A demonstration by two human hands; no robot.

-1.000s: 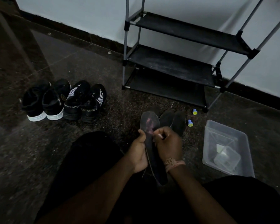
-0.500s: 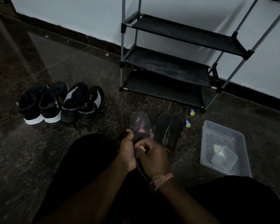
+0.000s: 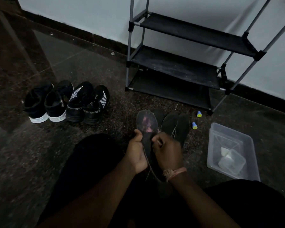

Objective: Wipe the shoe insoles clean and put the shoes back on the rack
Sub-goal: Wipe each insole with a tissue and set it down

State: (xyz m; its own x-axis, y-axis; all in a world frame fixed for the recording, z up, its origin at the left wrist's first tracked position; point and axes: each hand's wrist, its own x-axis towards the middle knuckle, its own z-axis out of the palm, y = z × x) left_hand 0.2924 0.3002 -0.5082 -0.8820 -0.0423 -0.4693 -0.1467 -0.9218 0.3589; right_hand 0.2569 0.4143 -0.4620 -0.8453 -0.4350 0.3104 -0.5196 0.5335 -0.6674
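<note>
I hold a dark insole (image 3: 146, 124) with a worn pink patch over my lap, toe end pointing away from me. My left hand (image 3: 136, 152) grips its left edge, thumb on top. My right hand (image 3: 167, 149) is curled round a small pale wipe (image 3: 158, 142) and presses it on the insole's middle. Three more dark insoles (image 3: 175, 125) lie on the floor just beyond, one partly hidden. Two pairs of black shoes (image 3: 67, 102) stand in a row at the left. The black three-shelf rack (image 3: 174, 63) stands by the wall with its shelves bare.
A clear plastic bin (image 3: 231, 139) holding a smaller clear container sits on the floor at my right. Two small blue and yellow caps (image 3: 194, 125) lie between the insoles and the rack's foot. My dark-clothed legs fill the bottom of the view.
Both hands keep their hold on the insole. My right hand has shifted slightly back and forth over its surface with the wipe. The view has swung a little.
</note>
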